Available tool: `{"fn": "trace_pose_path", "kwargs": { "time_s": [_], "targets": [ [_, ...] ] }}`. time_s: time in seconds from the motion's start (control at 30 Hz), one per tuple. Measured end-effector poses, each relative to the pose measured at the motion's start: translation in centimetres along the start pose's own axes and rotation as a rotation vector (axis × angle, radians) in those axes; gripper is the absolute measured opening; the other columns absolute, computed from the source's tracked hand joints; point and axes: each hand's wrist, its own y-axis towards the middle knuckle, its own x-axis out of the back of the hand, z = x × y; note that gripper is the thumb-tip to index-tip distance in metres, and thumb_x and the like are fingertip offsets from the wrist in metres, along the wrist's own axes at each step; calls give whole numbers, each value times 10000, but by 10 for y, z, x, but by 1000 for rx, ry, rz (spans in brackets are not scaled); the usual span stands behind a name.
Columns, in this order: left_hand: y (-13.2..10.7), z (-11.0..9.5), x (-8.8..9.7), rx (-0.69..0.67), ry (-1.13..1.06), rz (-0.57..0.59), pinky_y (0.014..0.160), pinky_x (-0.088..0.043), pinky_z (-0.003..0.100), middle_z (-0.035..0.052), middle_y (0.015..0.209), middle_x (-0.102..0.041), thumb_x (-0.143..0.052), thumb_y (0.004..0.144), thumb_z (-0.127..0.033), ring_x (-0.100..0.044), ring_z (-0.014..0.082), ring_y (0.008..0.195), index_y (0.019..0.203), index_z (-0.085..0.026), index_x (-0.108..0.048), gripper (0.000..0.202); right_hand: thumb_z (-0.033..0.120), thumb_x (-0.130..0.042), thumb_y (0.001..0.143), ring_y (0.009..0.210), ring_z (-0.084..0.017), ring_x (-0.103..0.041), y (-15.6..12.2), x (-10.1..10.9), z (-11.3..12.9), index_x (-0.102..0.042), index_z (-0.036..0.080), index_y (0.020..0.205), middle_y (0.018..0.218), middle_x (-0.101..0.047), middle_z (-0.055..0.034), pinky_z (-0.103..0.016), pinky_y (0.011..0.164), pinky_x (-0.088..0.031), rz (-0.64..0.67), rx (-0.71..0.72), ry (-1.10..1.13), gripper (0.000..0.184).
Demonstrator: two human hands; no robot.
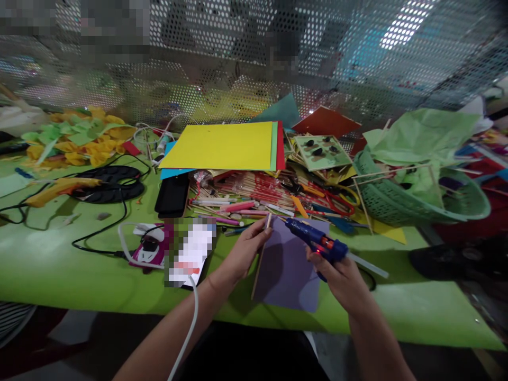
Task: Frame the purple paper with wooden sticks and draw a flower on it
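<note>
My right hand (335,272) is wrapped round a blue hot glue gun (317,241), a clear glue stick poking from its back end and a small red light glowing on it. The gun's nozzle points left, over the upper part of a purple card (291,270). Along the card's left edge runs a thin wooden stick (259,264). The fingers of my left hand (250,246) are closed on the stick near its upper end, at the card's edge; some fingertips are hidden.
Left of my arm lie a phone (194,248) with a white cable and a purple power strip (153,246). Behind are a yellow sheet (222,145), red-wrapped sticks (254,186), scissors (345,198) and a green basket (420,198). A yellow glue gun (59,190) rests at left.
</note>
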Motion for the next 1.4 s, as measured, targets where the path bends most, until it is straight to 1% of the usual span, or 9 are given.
{"fn": "trace_pose_path", "kwargs": {
  "time_s": [0.17, 0.37, 0.47, 0.63, 0.77, 0.93, 1.03, 1.23, 1.4],
  "targets": [
    [-3, -4, -4, 9, -11, 4, 1033, -449, 337, 63, 1263, -724, -824, 770, -400, -645, 248, 1156, 1201, -250, -746, 462, 628, -661, 823, 642, -192, -563, -1, 4, -2, -704, 197, 808, 692, -622, -46, -297, 569, -486, -6, -6, -4, 434],
    [-2, -4, -2, -2, 11, -13, 1053, -436, 334, 53, 1284, -716, -826, 770, -394, -630, 244, 1184, 1209, -264, -743, 465, 640, -662, 816, 626, -184, -555, -2, 2, -1, -712, 189, 831, 714, -639, -53, -299, 565, -492, -21, -17, 8, 454],
    [-2, -4, -3, 2, 17, -1, 1038, -444, 325, 49, 1304, -707, -822, 776, -408, -635, 239, 1175, 1225, -269, -735, 478, 645, -663, 812, 610, -178, -541, -2, 0, -2, -708, 191, 829, 705, -633, -47, -295, 552, -483, -38, -25, 11, 457],
    [-3, -5, -4, -5, 1, -4, 997, -463, 312, 66, 1282, -718, -822, 777, -423, -652, 233, 1132, 1213, -245, -744, 477, 631, -672, 813, 640, -190, -564, -4, 6, -11, -700, 184, 802, 737, -651, -63, -306, 583, -488, -39, -25, 12, 448],
    [-4, -6, -4, -11, 4, -23, 1005, -462, 311, 59, 1271, -725, -836, 762, -407, -647, 235, 1148, 1183, -254, -759, 455, 617, -660, 829, 658, -194, -576, -5, 9, -13, -689, 180, 796, 753, -658, -67, -314, 605, -492, -25, -41, 10, 439],
    [-5, -8, -5, -3, 11, -14, 1014, -465, 321, 55, 1246, -735, -835, 765, -405, -652, 234, 1138, 1151, -263, -773, 416, 658, -666, 804, 600, -189, -546, -4, 5, -8, -680, 194, 778, 646, -610, -41, -314, 568, -488, -60, -34, -1, 465],
    [-5, -7, -5, -5, 1, -15, 1027, -460, 325, 58, 1258, -730, -829, 774, -405, -648, 237, 1156, 1172, -262, -765, 428, 677, -669, 794, 593, -190, -550, -3, 5, -8, -692, 194, 796, 661, -621, -49, -305, 542, -484, -56, -31, -1, 484],
    [-4, -6, -3, -4, 7, -19, 1039, -454, 322, 59, 1288, -718, -836, 770, -404, -642, 236, 1171, 1179, -263, -763, 439, 660, -670, 810, 654, -210, -592, -5, 9, -17, -717, 179, 863, 714, -657, -69, -312, 584, -508, -62, -38, -3, 486],
    [-5, -8, -5, -1, 18, -24, 1021, -465, 320, 57, 1260, -730, -834, 767, -409, -650, 240, 1158, 1192, -249, -755, 461, 675, -672, 796, 646, -211, -589, -5, 5, -12, -720, 179, 881, 705, -657, -65, -314, 577, -510, -74, -46, -3, 505]
  ]
}}
